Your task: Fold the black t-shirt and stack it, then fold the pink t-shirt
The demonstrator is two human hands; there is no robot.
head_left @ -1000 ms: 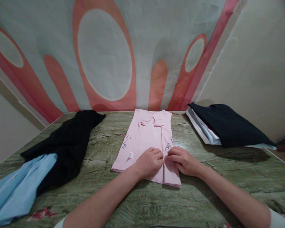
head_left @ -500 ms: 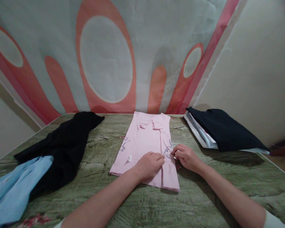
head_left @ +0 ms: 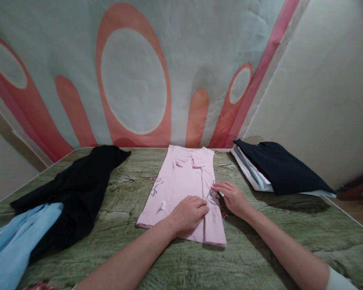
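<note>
A pink shirt (head_left: pixel 184 181) lies face down in the middle of the table, its sides and sleeves folded inward. It has dark line drawings near both edges and a small white tag at the lower left. My left hand (head_left: pixel 189 213) is on the lower part of the shirt, fingers together and curled onto the cloth by the right fold; the fingertips are partly hidden. At the shirt's right edge is my right hand (head_left: pixel 234 199), its fingers stretched out over the printed drawing and touching the fabric.
On the left, a crumpled black garment (head_left: pixel 78 189) lies against a light blue one (head_left: pixel 27 233). A stack of folded clothes with a black garment (head_left: pixel 284 167) on top sits at the right. The wood-patterned table (head_left: pixel 124 257) meets a printed wall covering (head_left: pixel 184 52) behind.
My right hand has gone from pinched fingers at the shirt's right edge to fingers stretched over it. My left hand stays on the shirt. The view has shifted slightly.
</note>
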